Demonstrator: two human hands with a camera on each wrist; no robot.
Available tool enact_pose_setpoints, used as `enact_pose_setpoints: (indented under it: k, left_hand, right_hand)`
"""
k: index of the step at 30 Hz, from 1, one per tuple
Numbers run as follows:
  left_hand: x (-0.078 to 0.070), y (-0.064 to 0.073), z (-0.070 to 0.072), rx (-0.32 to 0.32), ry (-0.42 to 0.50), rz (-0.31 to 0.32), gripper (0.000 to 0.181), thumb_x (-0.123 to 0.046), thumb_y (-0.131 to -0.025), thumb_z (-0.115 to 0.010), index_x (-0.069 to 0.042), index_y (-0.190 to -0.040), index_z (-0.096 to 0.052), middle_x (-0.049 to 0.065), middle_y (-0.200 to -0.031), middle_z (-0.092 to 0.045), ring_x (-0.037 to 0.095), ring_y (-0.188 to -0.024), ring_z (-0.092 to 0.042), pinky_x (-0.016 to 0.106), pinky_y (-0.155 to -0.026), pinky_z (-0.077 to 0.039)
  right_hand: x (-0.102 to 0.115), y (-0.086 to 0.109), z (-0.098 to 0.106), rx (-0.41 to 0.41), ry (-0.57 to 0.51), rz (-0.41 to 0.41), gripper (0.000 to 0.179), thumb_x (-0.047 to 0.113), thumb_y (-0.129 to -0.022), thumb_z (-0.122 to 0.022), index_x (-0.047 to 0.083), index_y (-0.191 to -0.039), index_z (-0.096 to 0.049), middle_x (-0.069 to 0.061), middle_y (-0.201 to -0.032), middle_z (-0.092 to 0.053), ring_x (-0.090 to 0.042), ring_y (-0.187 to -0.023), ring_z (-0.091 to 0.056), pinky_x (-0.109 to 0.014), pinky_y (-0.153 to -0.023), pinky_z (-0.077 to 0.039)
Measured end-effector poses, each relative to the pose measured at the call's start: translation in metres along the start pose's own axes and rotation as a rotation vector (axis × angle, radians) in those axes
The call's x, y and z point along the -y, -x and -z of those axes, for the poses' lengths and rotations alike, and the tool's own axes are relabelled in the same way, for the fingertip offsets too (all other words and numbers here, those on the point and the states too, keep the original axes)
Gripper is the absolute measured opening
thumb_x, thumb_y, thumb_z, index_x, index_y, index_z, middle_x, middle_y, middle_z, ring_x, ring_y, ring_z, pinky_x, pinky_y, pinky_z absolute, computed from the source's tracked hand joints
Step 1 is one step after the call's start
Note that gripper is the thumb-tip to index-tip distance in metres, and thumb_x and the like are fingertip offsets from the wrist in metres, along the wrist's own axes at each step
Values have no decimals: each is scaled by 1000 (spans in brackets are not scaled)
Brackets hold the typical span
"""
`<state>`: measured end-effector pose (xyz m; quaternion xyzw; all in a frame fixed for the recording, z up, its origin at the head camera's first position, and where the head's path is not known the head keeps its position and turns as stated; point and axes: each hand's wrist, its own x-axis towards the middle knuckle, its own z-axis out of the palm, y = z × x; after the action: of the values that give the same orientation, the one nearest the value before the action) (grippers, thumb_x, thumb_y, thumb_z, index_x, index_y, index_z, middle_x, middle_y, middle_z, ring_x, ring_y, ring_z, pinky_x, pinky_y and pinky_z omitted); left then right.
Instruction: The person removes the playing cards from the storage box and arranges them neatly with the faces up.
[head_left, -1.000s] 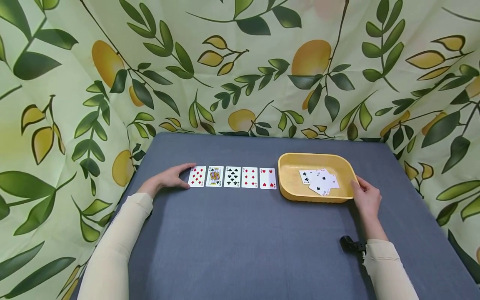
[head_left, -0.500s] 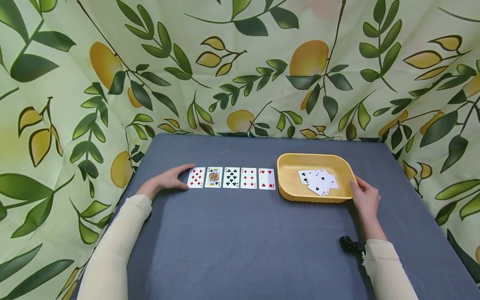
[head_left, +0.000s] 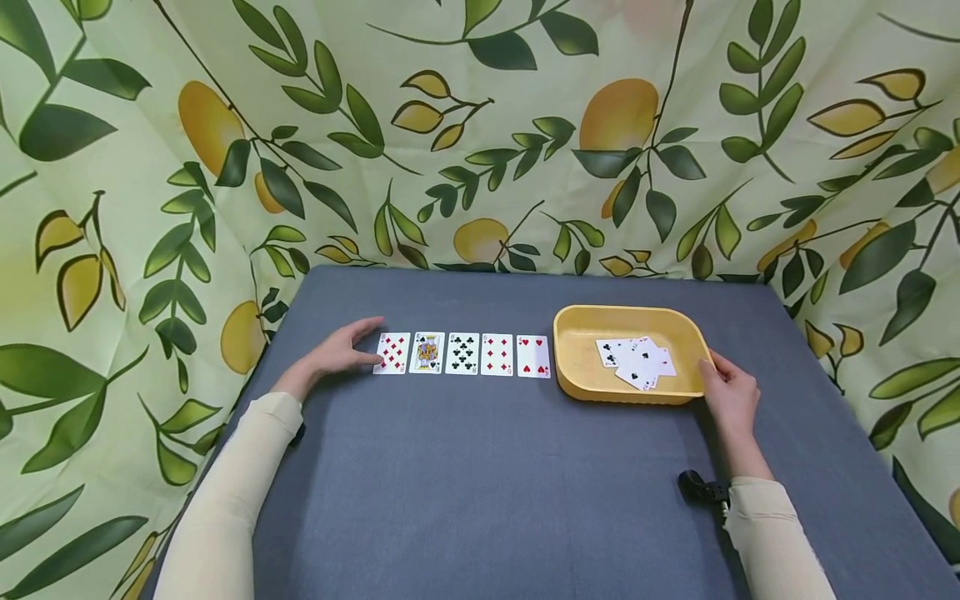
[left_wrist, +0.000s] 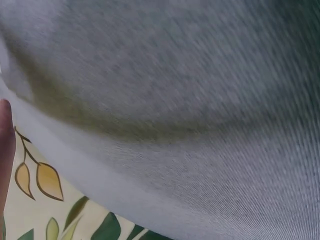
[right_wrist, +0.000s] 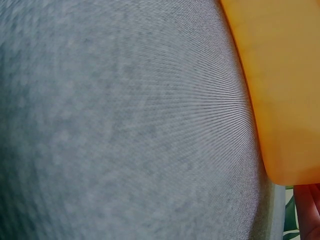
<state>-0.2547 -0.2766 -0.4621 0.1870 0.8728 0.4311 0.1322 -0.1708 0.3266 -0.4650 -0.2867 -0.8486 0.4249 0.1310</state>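
My left hand is at the left end of a row of face-up playing cards. Its thumb lies over the lower left corner of the diamonds card, while the index finger stretches out above the upper left corner. Rightward in the row come a king, a clubs card, another diamonds card and a hearts card. My right hand grips the right rim of a yellow tray, thumb on the inner side. Several overlapping playing cards lie inside the tray. The right wrist view shows the tray's side wall close up.
A grey-blue cloth covers the table. Patterned fabric hangs behind and at both sides. A black wrist camera sits under the right forearm. The tray stands just right of the hearts card.
My left hand has shifted slightly; its index finger has lifted from the diamonds card's upper corner and the thumb now overlaps the lower one. The right hand and tray stay in place.
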Motion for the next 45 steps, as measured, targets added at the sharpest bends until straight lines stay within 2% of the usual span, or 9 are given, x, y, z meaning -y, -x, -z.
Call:
enact_pose_setpoints:
  k: [5, 11, 16, 20, 26, 33, 38, 42, 45]
  left_hand:
    - [-9, -5, -3, -82, 117, -2, 76, -4, -85, -74, 8, -147, -32, 26, -151, -33, 40, -142, -26, 47, -117, -18]
    - [-24, -14, -16, -173, 245, -6, 74, -4, -86, -73, 7, -147, -33, 26, -151, -34, 36, -141, -29, 42, -118, -20]
    - [-55, -12, -28, -214, 382, -38, 71, 0, -87, -71, 12, -145, -32, 30, -149, -33, 39, -140, -29, 44, -117, -21]
    - [-79, -14, -39, -228, 426, -80, 68, 5, -86, -69, 13, -144, -33, 30, -147, -36, 40, -139, -32, 44, -116, -24]
    - [-101, -26, -56, -208, 491, -136, 68, 7, -85, -69, 13, -143, -34, 28, -146, -39, 36, -138, -35, 37, -116, -25]
    - [-101, -56, -79, -205, 575, -204, 71, 8, -83, -71, 7, -145, -36, 21, -146, -43, 31, -137, -39, 30, -114, -29]
    - [-117, -70, -94, -195, 578, -242, 70, 7, -82, -73, 7, -143, -38, 19, -143, -47, 28, -134, -43, 28, -112, -31]
    - [-132, -78, -107, -146, 554, -252, 69, 4, -83, -73, 6, -143, -40, 18, -143, -48, 27, -134, -43, 28, -112, -31]
    - [-141, -85, -119, -105, 535, -267, 67, 4, -84, -73, 6, -143, -41, 21, -143, -47, 30, -134, -43, 30, -113, -30]
  right_hand:
    - [2, -1, 1, 16, -1, -9, 49, 39, -97, -49, 14, -138, -56, -12, -128, -62, -3, -92, -59, -5, -63, -41]
    - [2, 0, 2, 9, 4, 1, 48, 39, -97, -49, 13, -137, -57, -13, -127, -62, -8, -97, -60, -5, -63, -39]
    - [0, 1, 1, 32, -4, -10, 49, 38, -98, -48, 13, -139, -55, -13, -129, -61, -7, -94, -59, -4, -62, -39]
    - [-1, 1, 1, 27, -1, -2, 49, 38, -98, -48, 12, -138, -56, -13, -128, -62, -11, -98, -60, -5, -63, -40]
    - [-1, 0, 0, 24, -1, 3, 49, 39, -98, -48, 12, -138, -56, -13, -127, -62, -25, -115, -58, -7, -66, -39]
    - [-2, -1, 0, 36, -7, -14, 50, 40, -98, -47, 13, -140, -54, -13, -129, -61, -24, -114, -58, -7, -67, -40]
    - [-2, 0, 1, 37, -8, -19, 50, 39, -98, -47, 12, -140, -54, -13, -130, -61, -24, -114, -57, -7, -66, -39]
    - [-1, 0, 1, 43, -11, -32, 50, 40, -98, -46, 14, -141, -53, -12, -131, -60, -24, -114, -57, -8, -67, -42]
    - [-1, 0, 1, 46, -10, -37, 51, 41, -98, -46, 14, -141, -53, -12, -131, -60, -19, -107, -59, -7, -67, -44]
